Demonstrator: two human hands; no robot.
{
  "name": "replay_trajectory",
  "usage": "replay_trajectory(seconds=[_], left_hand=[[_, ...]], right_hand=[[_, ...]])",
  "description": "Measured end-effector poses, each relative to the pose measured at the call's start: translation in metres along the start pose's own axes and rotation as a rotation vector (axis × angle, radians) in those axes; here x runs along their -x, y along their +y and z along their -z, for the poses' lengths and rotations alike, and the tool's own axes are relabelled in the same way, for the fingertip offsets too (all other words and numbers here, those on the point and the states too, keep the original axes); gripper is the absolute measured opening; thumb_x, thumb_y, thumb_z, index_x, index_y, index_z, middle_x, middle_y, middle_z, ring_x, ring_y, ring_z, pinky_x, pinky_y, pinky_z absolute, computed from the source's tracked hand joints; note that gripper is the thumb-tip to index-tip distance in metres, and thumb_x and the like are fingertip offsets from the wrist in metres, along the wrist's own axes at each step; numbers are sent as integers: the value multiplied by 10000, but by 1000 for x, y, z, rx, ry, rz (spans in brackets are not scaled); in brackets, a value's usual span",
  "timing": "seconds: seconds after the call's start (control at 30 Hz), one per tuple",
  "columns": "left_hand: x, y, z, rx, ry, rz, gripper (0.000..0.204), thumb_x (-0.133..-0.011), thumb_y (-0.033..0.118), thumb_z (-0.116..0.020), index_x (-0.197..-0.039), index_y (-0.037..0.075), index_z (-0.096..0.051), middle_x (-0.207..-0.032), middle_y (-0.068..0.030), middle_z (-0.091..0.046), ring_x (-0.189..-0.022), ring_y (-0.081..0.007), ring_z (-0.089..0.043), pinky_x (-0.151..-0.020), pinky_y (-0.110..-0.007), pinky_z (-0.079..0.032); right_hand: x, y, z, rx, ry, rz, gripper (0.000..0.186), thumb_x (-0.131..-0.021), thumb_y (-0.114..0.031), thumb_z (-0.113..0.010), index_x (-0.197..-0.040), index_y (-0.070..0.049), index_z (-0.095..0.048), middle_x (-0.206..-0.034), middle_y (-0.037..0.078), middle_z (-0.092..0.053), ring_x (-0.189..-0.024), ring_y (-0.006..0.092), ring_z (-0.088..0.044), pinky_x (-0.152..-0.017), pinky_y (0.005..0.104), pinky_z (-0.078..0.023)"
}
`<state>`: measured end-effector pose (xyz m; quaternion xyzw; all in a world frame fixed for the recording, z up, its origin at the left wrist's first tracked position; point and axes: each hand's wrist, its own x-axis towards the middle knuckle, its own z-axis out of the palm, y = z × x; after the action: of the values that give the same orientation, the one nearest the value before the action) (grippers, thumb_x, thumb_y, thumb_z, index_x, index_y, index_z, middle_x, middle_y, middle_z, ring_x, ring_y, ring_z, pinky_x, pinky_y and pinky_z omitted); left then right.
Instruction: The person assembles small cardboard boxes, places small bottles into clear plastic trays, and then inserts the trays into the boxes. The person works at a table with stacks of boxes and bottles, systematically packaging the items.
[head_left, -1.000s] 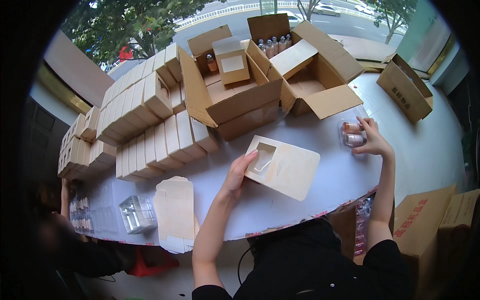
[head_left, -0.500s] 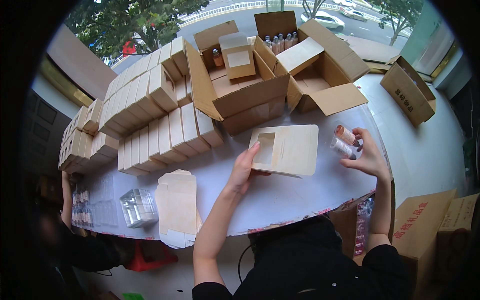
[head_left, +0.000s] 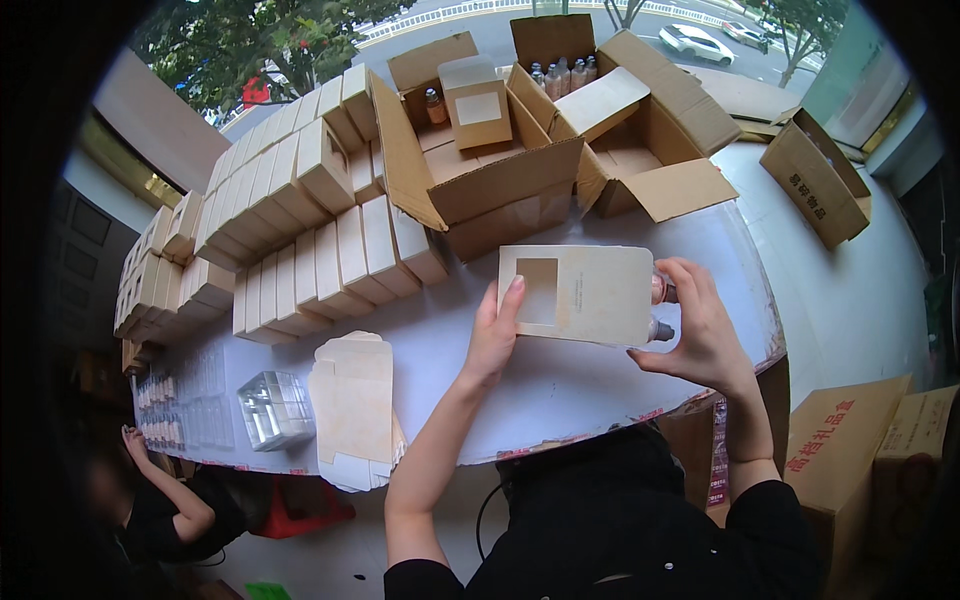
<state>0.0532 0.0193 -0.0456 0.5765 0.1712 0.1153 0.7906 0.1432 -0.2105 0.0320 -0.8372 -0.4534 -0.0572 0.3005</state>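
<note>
The left grip (head_left: 493, 338) is clamped on the left end of a pale card box (head_left: 612, 295), its thumb laid over the front beside the cut-out window. The right grip (head_left: 703, 328) is closed around two small bottles (head_left: 662, 331), thumb and fingers well apart to span the pair; whether the thumb tip touches the lower one cannot be told. The box is between the two hands, above the white, smooth worktop (head_left: 560, 405), with the bottles at its right end, partly hidden behind it. The box is flat-faced and rectangular, its right corners rounded; the bottles are pinkish, with rounded greyish caps.
</note>
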Motion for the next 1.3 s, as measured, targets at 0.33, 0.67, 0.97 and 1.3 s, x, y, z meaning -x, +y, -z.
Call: replay_trajectory(seconds=[0.33, 0.67, 0.97, 1.3], left_hand=[[5, -1, -9, 13, -24, -42, 448, -971, 362, -496, -1224, -7, -491, -1107, -60, -568, -1022, -107, -508, -900, -249, -404], [5, 7, -5, 199, -290, 428, 465, -947, 406, -465, -1229, 42, -528, -1078, -59, -624, -959, -136, -608, -818, -281, -495], [8, -9, 1, -481, -273, -11, 474, -946, 406, -437, -1127, 12, -629, -982, -118, -674, -897, -155, -617, -805, -280, -463], [11, -6, -3, 242, -464, -106, 485, -979, 266, -439, -1400, 48, -336, -1236, -38, -499, -1075, -121, -452, -994, -277, -307]], right_hand=[[-5, -7, 5, -20, -71, 144, 821, -555, -132, -819, -1235, 35, -391, -1160, 194, -461, -1106, 365, -454, -914, 388, -452], [-2, 5, -2, -647, -108, 73, 1148, -571, -306, -891, -1466, -73, -210, -1472, 146, -288, -1355, 283, -289, -987, 378, -407], [-9, 19, -47, -810, -317, 71, 514, -768, 3, -677, -1239, -39, -476, -1163, 105, -523, -1222, 254, -438, -1024, 338, -353], [7, 26, -78, -1321, -156, -273, 727, -840, 18, -601, -1429, -118, -197, -1324, 66, -414, -1214, 172, -415, -992, 335, -368]])
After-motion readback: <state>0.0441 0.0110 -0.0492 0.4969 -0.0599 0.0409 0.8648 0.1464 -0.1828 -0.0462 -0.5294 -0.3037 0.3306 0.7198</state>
